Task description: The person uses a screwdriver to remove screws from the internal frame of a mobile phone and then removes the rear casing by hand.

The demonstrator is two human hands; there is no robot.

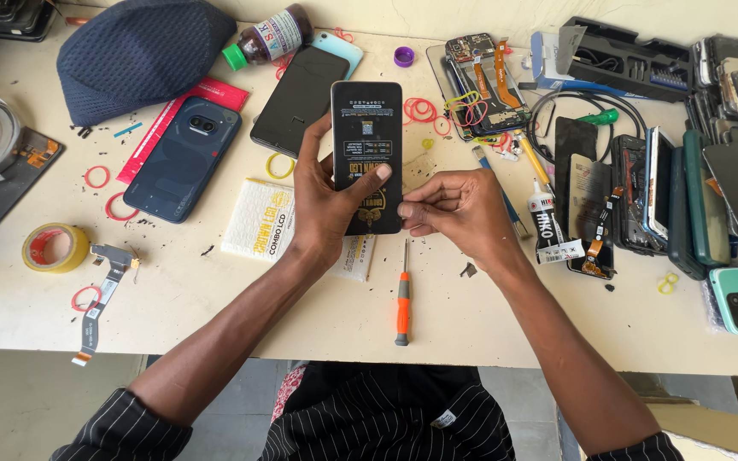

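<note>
Both hands grasp the screen [367,145]: left hand [326,192] around its side, right hand [454,209] pinching its lower edge; thin, stiff, probably fragile, best held by edges.

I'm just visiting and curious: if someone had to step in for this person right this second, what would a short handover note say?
Left hand: holds a black phone screen panel upright above the table, thumb across its front.
Right hand: fingers pinch at the panel's lower right edge, apparently at a film or tab; too small to tell.
Nearby: an orange-handled screwdriver lies just below the hands, a white foam pouch beside the left wrist, a dark blue phone face down to the left, a glue tube to the right.
Done: the panel is out and in hand.
Left: the panel is not fitted to any phone yet.
</note>
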